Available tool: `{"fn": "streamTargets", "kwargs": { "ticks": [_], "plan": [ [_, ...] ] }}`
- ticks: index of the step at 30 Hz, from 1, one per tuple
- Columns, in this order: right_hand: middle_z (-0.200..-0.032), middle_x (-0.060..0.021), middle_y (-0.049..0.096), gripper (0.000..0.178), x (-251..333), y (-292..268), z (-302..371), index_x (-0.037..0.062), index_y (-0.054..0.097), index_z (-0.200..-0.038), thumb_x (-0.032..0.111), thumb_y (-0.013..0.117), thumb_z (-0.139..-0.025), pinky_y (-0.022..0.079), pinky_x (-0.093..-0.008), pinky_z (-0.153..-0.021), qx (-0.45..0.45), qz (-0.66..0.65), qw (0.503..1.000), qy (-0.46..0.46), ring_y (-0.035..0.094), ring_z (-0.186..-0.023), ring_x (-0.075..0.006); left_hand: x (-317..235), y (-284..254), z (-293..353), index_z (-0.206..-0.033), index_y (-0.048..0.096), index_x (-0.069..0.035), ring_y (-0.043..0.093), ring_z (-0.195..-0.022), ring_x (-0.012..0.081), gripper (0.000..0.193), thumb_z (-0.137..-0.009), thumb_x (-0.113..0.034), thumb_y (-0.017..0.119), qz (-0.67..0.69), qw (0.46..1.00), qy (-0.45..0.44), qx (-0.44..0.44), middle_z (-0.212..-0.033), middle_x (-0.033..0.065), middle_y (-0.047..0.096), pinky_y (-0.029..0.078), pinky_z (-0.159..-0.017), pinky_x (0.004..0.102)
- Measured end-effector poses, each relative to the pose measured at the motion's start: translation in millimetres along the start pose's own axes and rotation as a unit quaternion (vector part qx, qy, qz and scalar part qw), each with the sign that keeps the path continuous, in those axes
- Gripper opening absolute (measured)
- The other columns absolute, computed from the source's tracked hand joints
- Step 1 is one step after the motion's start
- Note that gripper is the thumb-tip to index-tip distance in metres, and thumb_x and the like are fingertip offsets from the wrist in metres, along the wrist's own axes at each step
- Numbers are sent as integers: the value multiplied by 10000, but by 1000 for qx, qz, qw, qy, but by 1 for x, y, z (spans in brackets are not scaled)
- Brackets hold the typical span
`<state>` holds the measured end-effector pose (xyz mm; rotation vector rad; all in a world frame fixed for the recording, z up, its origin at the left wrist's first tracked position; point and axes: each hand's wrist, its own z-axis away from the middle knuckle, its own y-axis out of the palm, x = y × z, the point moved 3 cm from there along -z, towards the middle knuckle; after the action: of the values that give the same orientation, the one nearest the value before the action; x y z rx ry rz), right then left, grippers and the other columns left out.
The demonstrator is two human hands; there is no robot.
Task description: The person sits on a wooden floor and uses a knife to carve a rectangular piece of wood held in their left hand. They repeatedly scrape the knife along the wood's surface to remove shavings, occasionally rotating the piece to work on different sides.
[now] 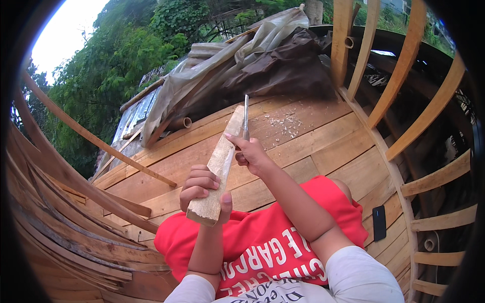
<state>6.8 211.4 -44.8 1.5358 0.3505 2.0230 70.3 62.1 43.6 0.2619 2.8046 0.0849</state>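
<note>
My left hand (201, 191) is wrapped round the near end of a pale block of wood (222, 156), held up on a slant above my lap. The block tapers toward its far end. In my right hand (249, 154) is a narrow-bladed hand tool (246, 117), its thin steel blade pointing up and away. That blade stands alongside the block's right side, close to it; whether they touch I cannot tell. My right thumb lies against the block's edge. Most of the tool's handle is hidden by my fingers.
Wood shavings (287, 123) are scattered over the plank floor (288, 151). A dark phone (379, 223) lies at right beside a slatted wooden railing (399, 76). Long wood strips (65, 227) are piled at left. Tarpaulins (283, 63) and a bamboo pole (179, 123) stand beyond.
</note>
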Motion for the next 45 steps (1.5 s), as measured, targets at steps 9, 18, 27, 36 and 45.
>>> {"fn": "streamTargets", "kwargs": {
  "ticks": [9,18,27,36,45],
  "plan": [
    [-635,53,476,338,25,-40,-11,137,524,-774,341,780,-857,225,-233,-390,-22,-40,997,-55,353,-422,-38,15,-16,-35,-1293,454,10,523,-1221,321,533,-861,-184,699,-37,934,-207,288,-1289,171,537,448,-992,444],
    [-577,52,437,490,13,-40,-20,160,393,-642,340,806,-836,297,-281,-379,-120,95,981,-121,346,-430,-66,30,-59,10,-1383,431,77,708,-897,370,628,-1004,-424,450,349,568,-732,143,-1165,291,622,632,-619,429],
    [-707,-118,658,474,-1,-64,-43,-13,643,-841,455,662,-920,491,-392,-592,-129,418,892,-116,646,-630,-251,47,-44,66,-1351,438,30,675,-989,321,521,-1012,-362,498,264,518,-795,172,-1154,194,635,581,-837,513],
    [-729,-34,606,330,-1,-52,-31,-13,653,-944,310,594,-984,455,-320,-606,87,473,873,-84,551,-658,-129,73,-51,107,-1247,528,4,648,-778,222,420,-1041,-314,345,75,556,-819,122,-960,116,667,576,-636,441],
    [-672,50,499,238,16,-71,-25,34,632,-945,256,576,-1009,330,-224,-470,97,361,926,-41,405,-540,-34,81,-91,88,-1032,590,-23,587,-510,148,374,-1043,-338,389,83,560,-818,102,-718,62,625,483,-401,319]
  ]
}}
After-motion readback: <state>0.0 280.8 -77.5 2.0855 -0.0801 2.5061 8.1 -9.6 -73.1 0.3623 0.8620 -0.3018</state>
